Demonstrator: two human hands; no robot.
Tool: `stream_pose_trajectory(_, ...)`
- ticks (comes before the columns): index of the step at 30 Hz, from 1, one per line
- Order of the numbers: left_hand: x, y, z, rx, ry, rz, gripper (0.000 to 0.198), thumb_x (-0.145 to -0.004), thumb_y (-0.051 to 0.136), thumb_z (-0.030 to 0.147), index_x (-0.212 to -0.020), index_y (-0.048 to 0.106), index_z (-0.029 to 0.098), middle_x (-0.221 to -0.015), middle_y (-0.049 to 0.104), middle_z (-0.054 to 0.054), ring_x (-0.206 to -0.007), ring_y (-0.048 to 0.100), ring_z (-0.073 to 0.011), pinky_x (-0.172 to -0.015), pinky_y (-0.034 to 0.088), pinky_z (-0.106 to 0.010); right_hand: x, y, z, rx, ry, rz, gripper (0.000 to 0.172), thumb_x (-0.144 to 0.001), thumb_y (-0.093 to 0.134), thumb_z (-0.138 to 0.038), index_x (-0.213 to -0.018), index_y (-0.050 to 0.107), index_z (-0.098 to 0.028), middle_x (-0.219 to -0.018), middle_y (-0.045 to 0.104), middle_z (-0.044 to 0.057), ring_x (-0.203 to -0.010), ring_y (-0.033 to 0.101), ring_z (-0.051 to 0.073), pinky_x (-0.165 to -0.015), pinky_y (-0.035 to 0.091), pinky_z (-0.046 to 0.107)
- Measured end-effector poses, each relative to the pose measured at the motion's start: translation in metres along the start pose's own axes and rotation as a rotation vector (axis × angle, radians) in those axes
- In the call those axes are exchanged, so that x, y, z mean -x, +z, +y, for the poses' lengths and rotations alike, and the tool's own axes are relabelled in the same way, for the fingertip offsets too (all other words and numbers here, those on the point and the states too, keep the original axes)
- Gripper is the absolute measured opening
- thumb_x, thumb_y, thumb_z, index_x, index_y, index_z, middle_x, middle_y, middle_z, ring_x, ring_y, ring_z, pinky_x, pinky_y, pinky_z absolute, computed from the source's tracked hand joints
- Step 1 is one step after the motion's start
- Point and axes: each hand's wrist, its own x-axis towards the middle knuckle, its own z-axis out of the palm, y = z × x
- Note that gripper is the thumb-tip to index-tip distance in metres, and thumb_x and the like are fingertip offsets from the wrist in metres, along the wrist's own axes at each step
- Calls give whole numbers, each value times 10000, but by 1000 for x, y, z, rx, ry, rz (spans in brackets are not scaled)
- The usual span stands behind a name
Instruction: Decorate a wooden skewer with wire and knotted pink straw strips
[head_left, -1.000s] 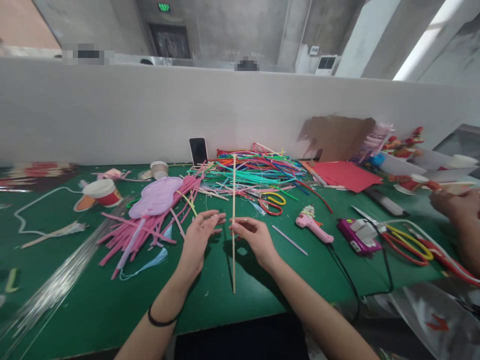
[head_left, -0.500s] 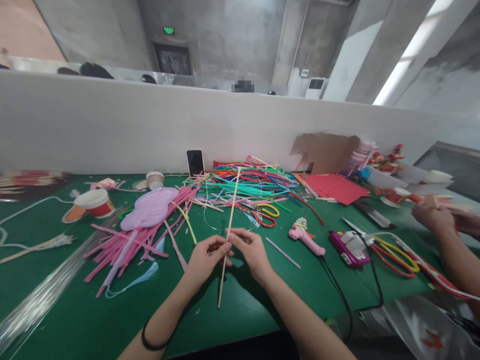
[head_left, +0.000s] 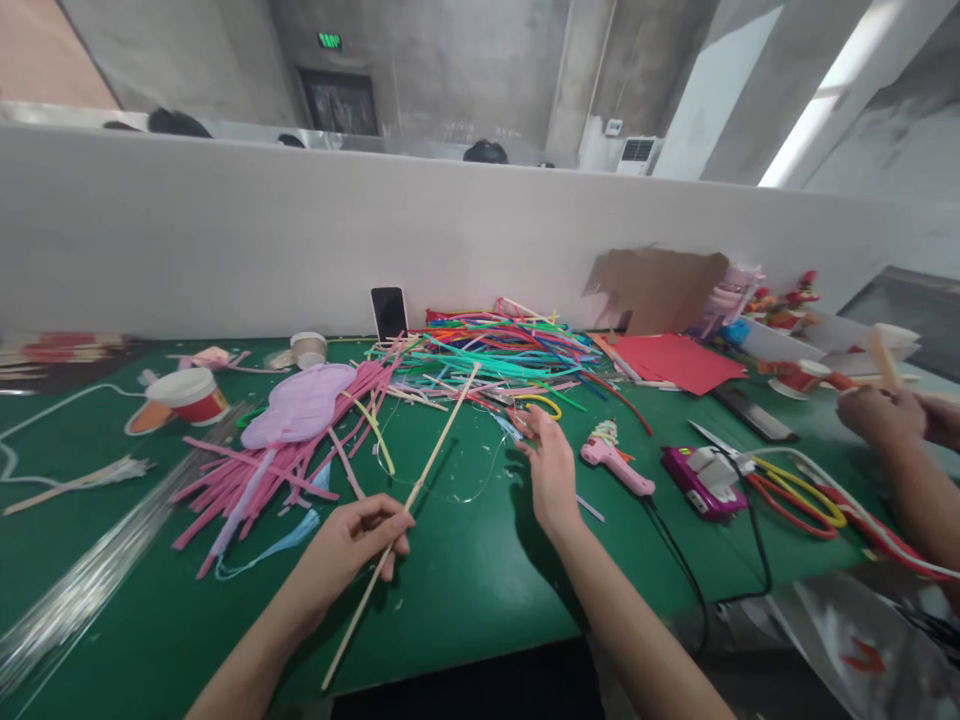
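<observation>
My left hand [head_left: 360,545] is closed around a thin wooden stick [head_left: 442,440], which slants from the table's near edge up toward the middle. A fine clear thread [head_left: 469,499] curves from the stick toward my right hand [head_left: 551,465]; its far end is hard to make out. My right hand hovers with fingers apart and slightly bent beside the small scissors [head_left: 553,404], whose yellow and red handles are partly hidden behind the fingers. A short lilac strip [head_left: 590,509] lies just right of that wrist.
Colourful pipe cleaners [head_left: 510,345] lie heaped at the back, near a phone [head_left: 389,313]. Pink strips [head_left: 247,485] and a lilac fan shape [head_left: 300,405] are at left. A pink glue gun [head_left: 619,465], purple power strip [head_left: 705,485] and large scissors [head_left: 799,490] lie right; a co-worker's hand [head_left: 885,415] is beyond.
My right hand has left the stick and moved right and forward to the small scissors. My left hand has moved left and nearer, tilting the stick further over.
</observation>
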Motion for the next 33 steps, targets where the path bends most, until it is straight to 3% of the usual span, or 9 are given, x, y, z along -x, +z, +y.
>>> stream_pose_trajectory(6,8,-9,-13,-96,-67,-16,351,-812,651,526,-801,636,175,-653,634,9,-468,508,-94,-500,398,-222,-6,-5,-8,176,-78,3,471,-846,574,-540,-1147,655,-187,-1249,666,107,-1158,605,252,-909,479,365)
stream_pose_trajectory(11,12,-6,-12,-264,-115,-57,382,-826,586,567,-776,648,194,-673,670,-12,-470,546,-128,-493,420,-236,-14,-25,-4,437,-34,-149,422,-802,633,-467,-1105,673,-176,-1158,705,101,-1080,623,238,-919,470,376)
stream_pose_trajectory(15,19,-19,-1,-661,-3,-29,373,-856,535,565,-755,682,237,-680,700,-14,-614,639,-196,-590,443,-262,-18,-44,-3,695,-87,-274,313,-800,639,-360,-1053,699,-185,-1105,728,84,-1001,639,222,-854,490,364)
stream_pose_trajectory(19,11,-28,21,-961,135,150,394,-883,472,574,-862,708,259,-892,754,-43,-799,679,-256,-696,443,-311,-23,-48,-10,871,-126,-389,264,-808,634,-279,-1042,718,-187,-1021,751,71,-877,669,199,-791,504,330)
stream_pose_trajectory(23,-35,-7,44,-1075,282,56,360,-921,457,491,-950,699,225,-956,738,-61,-863,667,-249,-750,456,-330,-39,-39,-16,1094,-186,-490,163,-761,677,-200,-900,762,-209,-836,752,29,-717,653,177,-715,478,299)
stream_pose_trajectory(28,-123,40,56,-1208,669,-156,283,-875,584,291,-1109,680,165,-1090,697,-126,-1054,612,-278,-919,450,-397,-62,-28,-12,1102,-177,-566,108,-639,766,-140,-704,759,-225,-587,660,-28,-580,589,138,-596,423,245)
stream_pose_trajectory(30,-149,56,54,-1295,750,-208,239,-831,627,235,-1045,702,160,-1053,698,-142,-1027,609,-298,-899,453,-423,-66,-29,-9,1076,-155,-568,113,-644,753,-120,-697,754,-221,-564,647,-34,-553,584,128,-575,420,236)
stream_pose_trajectory(33,-170,73,48,-1348,783,-248,179,-805,645,204,-958,718,147,-1024,696,-165,-1014,606,-312,-893,449,-447,-67,-34,-3,1015,-89,-553,95,-725,691,-130,-741,745,-208,-560,659,-29,-499,594,120,-535,439,230)
